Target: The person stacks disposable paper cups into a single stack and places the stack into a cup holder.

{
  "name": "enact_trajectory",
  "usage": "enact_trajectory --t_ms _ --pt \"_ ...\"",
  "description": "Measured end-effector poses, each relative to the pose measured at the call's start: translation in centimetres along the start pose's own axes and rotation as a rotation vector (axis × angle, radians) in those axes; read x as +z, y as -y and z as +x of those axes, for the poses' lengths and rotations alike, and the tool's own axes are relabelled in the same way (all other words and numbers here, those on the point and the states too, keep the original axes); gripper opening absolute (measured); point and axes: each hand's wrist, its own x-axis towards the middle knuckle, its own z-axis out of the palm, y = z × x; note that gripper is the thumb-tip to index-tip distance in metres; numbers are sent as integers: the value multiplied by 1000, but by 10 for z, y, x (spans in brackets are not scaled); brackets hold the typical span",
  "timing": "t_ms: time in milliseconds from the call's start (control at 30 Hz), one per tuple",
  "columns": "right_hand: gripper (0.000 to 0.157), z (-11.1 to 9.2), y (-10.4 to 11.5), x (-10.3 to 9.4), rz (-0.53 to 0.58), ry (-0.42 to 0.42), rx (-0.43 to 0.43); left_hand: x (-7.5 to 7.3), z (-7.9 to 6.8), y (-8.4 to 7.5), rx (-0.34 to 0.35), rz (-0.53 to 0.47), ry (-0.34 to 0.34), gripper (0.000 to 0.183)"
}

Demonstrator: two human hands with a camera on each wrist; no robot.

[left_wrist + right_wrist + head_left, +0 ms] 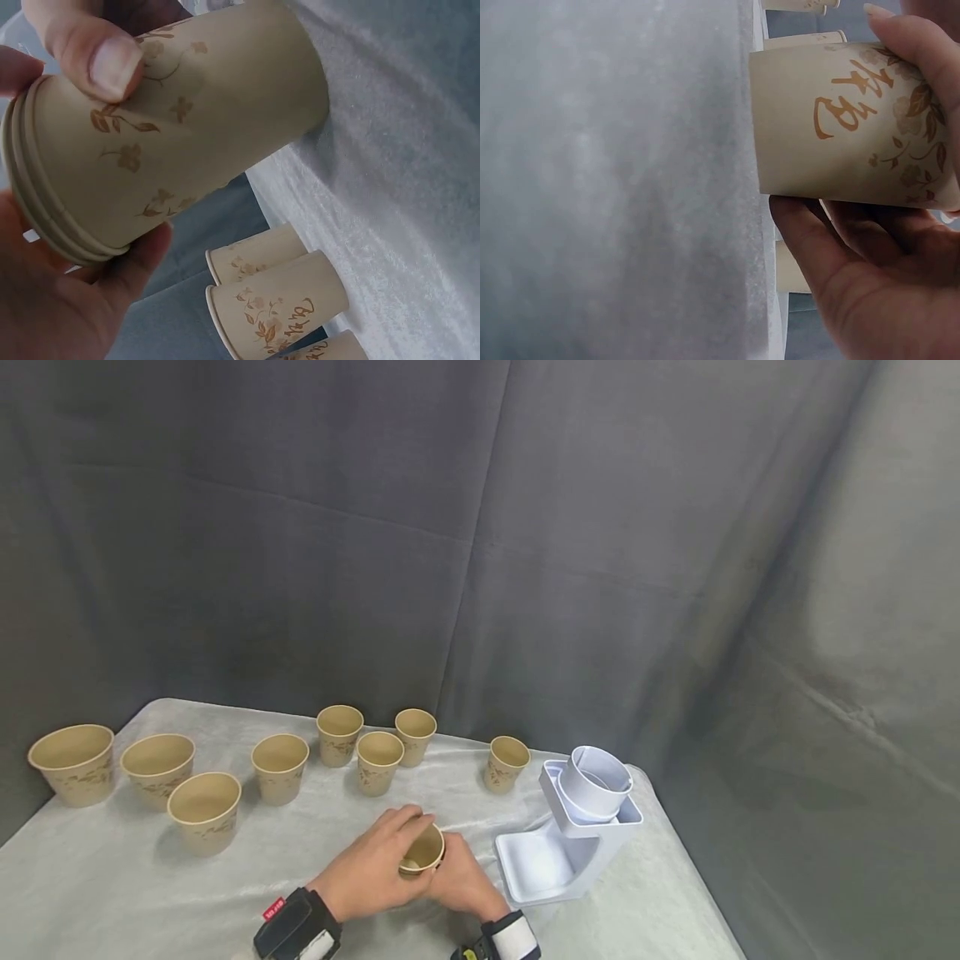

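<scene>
Both of your hands grip the same cup stack, near the table's front edge in your head view. Your left hand (367,872) wraps the upper part, thumb on the printed wall, fingers about the rims. Your right hand (465,878) clasps the other side, thumb and fingers on opposite sides of the wall. The cup stack (427,846), beige with brown floral print, shows several nested rims; base at the pale cloth (300,860), contact uncertain. To your right, just apart: a white stand (600,860) with a ring (591,795) on top. Beyond your hands, a cluster of three cups (377,777); a lone cup (502,774) nearer the stand. Four wider cups (206,835) at left.
</scene>
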Motion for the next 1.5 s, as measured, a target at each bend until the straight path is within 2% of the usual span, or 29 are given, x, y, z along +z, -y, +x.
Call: enact_trajectory --t_ms 133,233,367,500,567,667,767,900,1033,1133,1233,1333,1500 --pt "41 0 0 1 14 5 24 -8 -1 -1 -14 -28 11 60" --pt "44 0 1 2 40 13 53 -17 1 1 -28 -30 -19 57" --pt "52 -1 2 4 88 20 83 -32 4 13 -50 23 -115 46" --pt "57 0 4 4 128 11 76 -52 4 33 -66 100 -228 39" --pt "58 0 9 2 150 9 72 -64 2 43 -98 134 -247 40" --pt "56 -1 24 -3 174 17 69 -82 -5 59 -169 184 -227 45" --pt "55 -2 36 -7 196 31 74 -98 -17 74 -236 192 -170 49" --pt "55 -2 37 -5 199 26 81 -117 -32 90 -320 177 -92 54" --pt "56 -2 38 -5 196 21 86 -134 -42 103 -388 198 -54 60" --pt "57 -1 39 -6 191 19 89 -140 -49 113 -416 213 -47 62" --pt "57 -2 40 -7 187 21 93 -143 -55 121 -414 232 -53 61" --pt "57 -2 41 -7 181 21 96 -146 -59 125 -426 243 -50 60" --pt "56 -3 43 -6 171 18 105 -148 -65 128 -491 206 -4 62"
